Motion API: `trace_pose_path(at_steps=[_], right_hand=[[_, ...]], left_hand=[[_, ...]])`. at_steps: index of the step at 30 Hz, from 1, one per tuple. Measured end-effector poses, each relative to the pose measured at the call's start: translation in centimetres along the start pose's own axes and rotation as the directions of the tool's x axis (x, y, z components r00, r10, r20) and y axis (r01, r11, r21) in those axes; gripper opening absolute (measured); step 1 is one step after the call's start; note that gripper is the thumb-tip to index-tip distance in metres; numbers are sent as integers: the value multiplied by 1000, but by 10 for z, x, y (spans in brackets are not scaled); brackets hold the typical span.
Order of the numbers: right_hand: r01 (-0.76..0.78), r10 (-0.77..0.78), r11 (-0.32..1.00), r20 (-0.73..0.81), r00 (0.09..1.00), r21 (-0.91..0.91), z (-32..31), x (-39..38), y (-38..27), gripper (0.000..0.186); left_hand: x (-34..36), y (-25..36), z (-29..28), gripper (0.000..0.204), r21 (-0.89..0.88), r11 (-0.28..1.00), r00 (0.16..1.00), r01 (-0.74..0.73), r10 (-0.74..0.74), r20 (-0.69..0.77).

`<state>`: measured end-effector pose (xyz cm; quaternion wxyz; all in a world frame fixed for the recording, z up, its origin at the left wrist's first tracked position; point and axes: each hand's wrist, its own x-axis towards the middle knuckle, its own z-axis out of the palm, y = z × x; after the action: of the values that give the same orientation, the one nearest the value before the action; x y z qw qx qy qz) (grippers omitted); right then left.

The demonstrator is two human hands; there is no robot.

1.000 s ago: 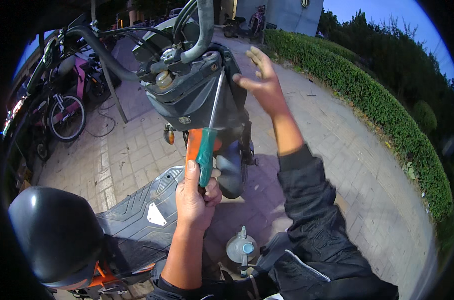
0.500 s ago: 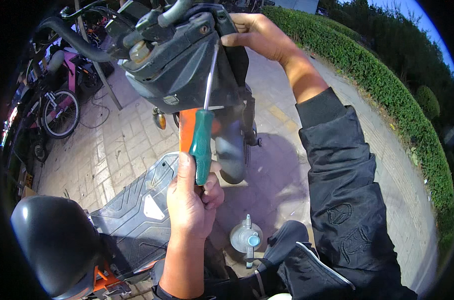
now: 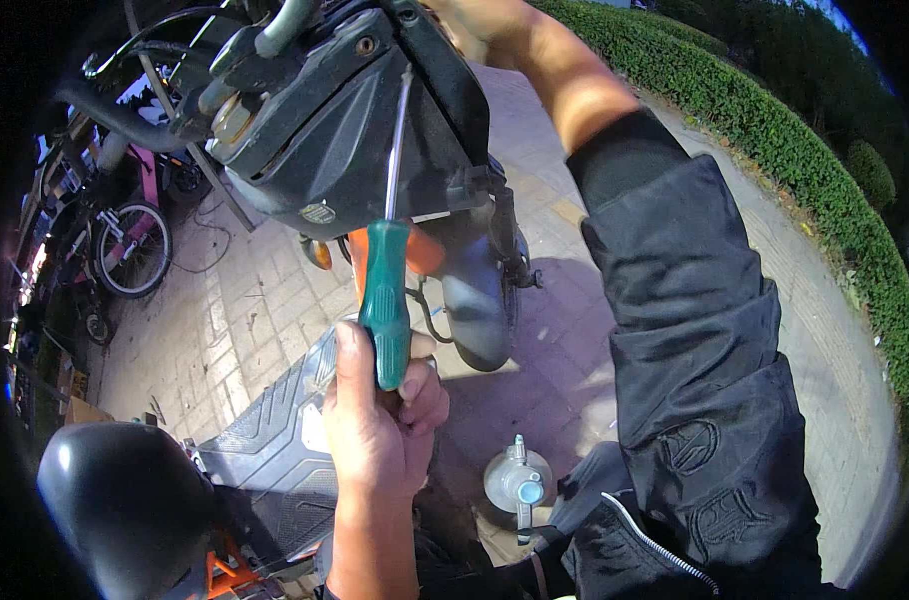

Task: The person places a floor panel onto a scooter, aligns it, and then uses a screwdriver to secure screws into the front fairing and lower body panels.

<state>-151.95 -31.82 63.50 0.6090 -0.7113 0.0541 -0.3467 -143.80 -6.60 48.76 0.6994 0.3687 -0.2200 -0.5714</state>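
My left hand [image 3: 380,420] is closed round the green handle of a screwdriver [image 3: 387,290], thumb along its side. The screwdriver's metal shaft points up across the black front cover [image 3: 340,140] of a scooter, its tip close to the seam with the side panel; whether it touches cannot be told. Up at the top edge of the view, my right hand [image 3: 475,28] grips the far edge of the side panel [image 3: 450,105], its fingers blurred and partly hidden. A rusty screw [image 3: 365,46] sits in the cover, left of the tip.
The scooter's footboard [image 3: 275,440] and black seat [image 3: 125,505] lie at lower left. Near my legs a clear round container with a blue cap [image 3: 531,491] stands on the paving. Bicycles [image 3: 130,248] are at far left, a hedge [image 3: 775,170] at right.
The screwdriver's tip has shifted slightly up and left. My right hand has moved up and left along the panel edge, partly out of view. The whole view has also shifted somewhat.
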Motion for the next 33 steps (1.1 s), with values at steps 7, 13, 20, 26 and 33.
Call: trace_pose_path(at_steps=[7,13,20,26,33], right_hand=[[30,-36,998,-120,992,-54,1,20,6,28],[352,-330,899,125,936,-260,-16,24,21,28],[228,-221,953,57,974,-199,-3,0,15,42],[103,-89,993,210,974,-60,2,-11,9,47],[294,-247,809,159,956,-509,2,-30,5,93]], left_hand=[[-5,-1,-3,59,-33,999,999,24,-25,-24],[-3,-1,-6,59,-32,999,1000,8,-7,24],[-4,-3,1,58,-45,999,1000,9,-9,3],[-6,3,-4,58,-67,997,999,23,-21,24],[-3,4,-6,59,-5,1000,999,14,-14,32]])
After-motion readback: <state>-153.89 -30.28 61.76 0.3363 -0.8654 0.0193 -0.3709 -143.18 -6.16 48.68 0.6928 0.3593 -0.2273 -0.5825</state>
